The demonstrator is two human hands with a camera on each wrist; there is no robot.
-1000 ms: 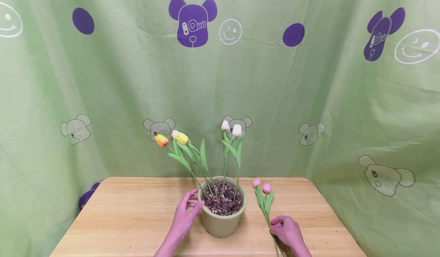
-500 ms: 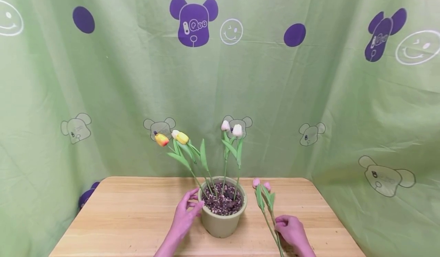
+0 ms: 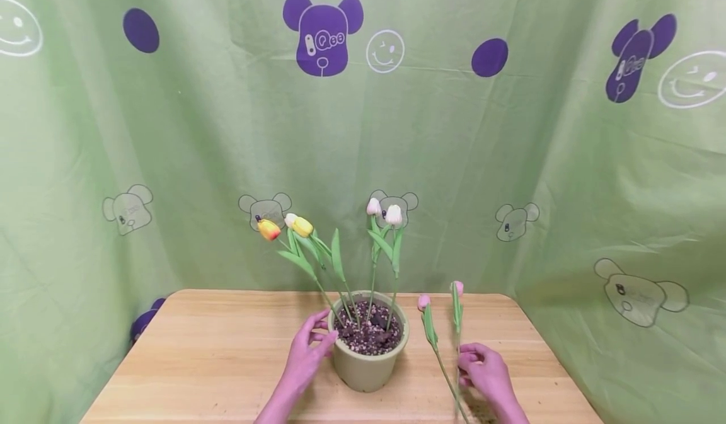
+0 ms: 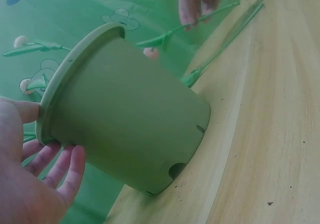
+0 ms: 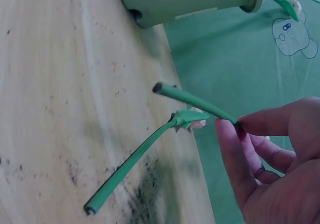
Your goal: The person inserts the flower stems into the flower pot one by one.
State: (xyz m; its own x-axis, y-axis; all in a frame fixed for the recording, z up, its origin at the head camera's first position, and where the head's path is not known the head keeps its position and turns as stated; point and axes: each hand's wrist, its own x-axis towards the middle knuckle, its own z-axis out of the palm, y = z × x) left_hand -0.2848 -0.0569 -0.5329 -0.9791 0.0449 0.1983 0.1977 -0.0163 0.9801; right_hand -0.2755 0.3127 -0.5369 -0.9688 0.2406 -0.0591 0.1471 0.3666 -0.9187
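Observation:
A light green flowerpot (image 3: pixel 365 370) filled with dark, speckled soil stands on the table. My left hand (image 3: pixel 305 351) holds its rim at the left side; in the left wrist view the thumb is over the rim and the fingers lie under its lip. Between thumb and fingertips, my right hand (image 3: pixel 486 373) pinches the green stem of a pink tulip (image 3: pixel 457 310), raised off the table to the right of the pot. The cut end of this stem (image 5: pixel 172 93) shows in the right wrist view. A second pink tulip (image 3: pixel 431 336) lies on the table just left of it.
An orange-yellow tulip (image 3: pixel 269 229), a yellow tulip (image 3: pixel 302 226) and white tulips (image 3: pixel 394 215) rise from the pot, leaning outward. Dark soil crumbs (image 5: pixel 150 189) are scattered on the wooden table (image 3: pixel 227 348). Green printed cloth (image 3: pixel 442 128) encloses the back and sides.
My right hand has separated one pink tulip from the other and lifted it, its bloom moving right and up. The left hand stays on the pot.

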